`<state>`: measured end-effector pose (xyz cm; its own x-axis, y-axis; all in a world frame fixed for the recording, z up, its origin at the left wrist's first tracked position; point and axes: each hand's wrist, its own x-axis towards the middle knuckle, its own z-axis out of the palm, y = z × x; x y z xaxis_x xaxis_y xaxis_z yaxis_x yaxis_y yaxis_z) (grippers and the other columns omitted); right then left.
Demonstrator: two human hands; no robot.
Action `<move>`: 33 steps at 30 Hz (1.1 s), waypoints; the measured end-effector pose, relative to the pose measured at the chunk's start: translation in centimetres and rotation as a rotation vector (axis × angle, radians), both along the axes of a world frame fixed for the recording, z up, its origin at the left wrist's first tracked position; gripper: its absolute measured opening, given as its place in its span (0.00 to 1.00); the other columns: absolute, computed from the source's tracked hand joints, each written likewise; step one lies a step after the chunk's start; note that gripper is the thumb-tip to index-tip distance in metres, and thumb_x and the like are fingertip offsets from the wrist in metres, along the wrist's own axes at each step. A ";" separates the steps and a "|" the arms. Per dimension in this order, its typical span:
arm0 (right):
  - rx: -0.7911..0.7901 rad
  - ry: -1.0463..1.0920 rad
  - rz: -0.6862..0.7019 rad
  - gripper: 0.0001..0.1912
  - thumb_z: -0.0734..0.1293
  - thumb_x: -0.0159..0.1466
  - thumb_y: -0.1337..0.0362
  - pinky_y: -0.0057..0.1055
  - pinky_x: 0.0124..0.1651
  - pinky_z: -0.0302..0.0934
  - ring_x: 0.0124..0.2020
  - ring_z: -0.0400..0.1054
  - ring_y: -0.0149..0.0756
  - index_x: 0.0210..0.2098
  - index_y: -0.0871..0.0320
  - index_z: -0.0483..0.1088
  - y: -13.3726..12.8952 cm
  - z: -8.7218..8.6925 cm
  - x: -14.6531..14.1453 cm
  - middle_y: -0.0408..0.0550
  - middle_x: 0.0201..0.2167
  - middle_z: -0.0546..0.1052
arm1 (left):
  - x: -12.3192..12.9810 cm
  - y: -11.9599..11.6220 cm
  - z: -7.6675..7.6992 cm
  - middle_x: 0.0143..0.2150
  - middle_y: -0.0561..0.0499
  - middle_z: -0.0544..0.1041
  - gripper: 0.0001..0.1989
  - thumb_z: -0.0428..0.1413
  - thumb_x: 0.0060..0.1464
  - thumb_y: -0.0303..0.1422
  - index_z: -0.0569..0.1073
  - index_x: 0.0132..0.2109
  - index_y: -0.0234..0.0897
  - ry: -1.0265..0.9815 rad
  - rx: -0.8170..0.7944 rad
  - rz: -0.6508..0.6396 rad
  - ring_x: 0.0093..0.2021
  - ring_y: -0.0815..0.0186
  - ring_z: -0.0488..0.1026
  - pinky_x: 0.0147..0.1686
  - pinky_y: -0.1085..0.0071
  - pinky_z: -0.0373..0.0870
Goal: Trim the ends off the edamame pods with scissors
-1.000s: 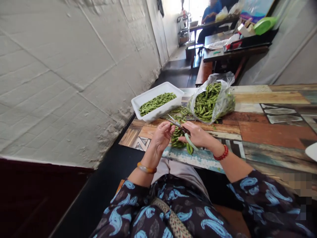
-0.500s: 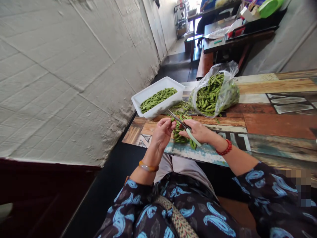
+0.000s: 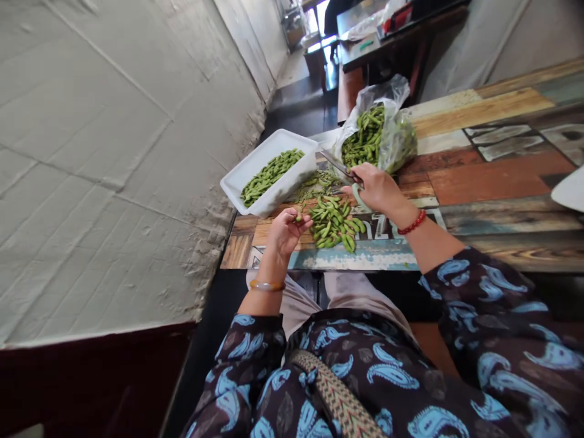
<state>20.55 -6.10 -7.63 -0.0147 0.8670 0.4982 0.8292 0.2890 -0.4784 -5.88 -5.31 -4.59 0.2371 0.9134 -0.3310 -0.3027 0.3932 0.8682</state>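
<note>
The left hand [image 3: 288, 230] is partly curled, palm turned up, with its thumb and fingertips pinched on a small green edamame pod [image 3: 298, 216] and the other fingers loosely bent. The right hand [image 3: 378, 187] is closed around the scissors [image 3: 336, 162], its fingers at the pale green handle loops; the blades point away to the upper left, into the gap between the white plastic tub [image 3: 292, 187] and the clear plastic bag [image 3: 402, 149]. Whether the blades are fully together is too small to tell. A loose pile of edamame pods [image 3: 335, 222] lies on the wood-patterned table [image 3: 488, 182] between the two hands, just beside the left fingertips, and thin green trimmings [image 3: 320, 180] are scattered behind it, near the tub. The tub holds a layer of pods, and the bag lies with its mouth open, full of more. An amber-coloured bangle [image 3: 267, 285] circles the left wrist, a red bead bracelet [image 3: 412, 222] the right. Compared with half a second ago, the hands have parted: then the blades were at the pod in the left fingers and the right hand partly covered the pile; now the scissors are well clear of that pod and the pile shows whole.
</note>
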 end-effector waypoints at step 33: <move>0.035 -0.054 -0.287 0.19 0.63 0.69 0.54 0.40 0.42 0.66 0.46 0.72 0.50 0.53 0.60 0.70 -0.6 -0.9 0.6 0.60 0.49 0.75 | 5.8 0.0 0.6 0.40 0.43 0.75 0.04 0.56 0.55 0.26 0.75 0.35 0.39 1.382 1.056 -0.677 0.42 0.56 0.74 0.41 0.66 0.65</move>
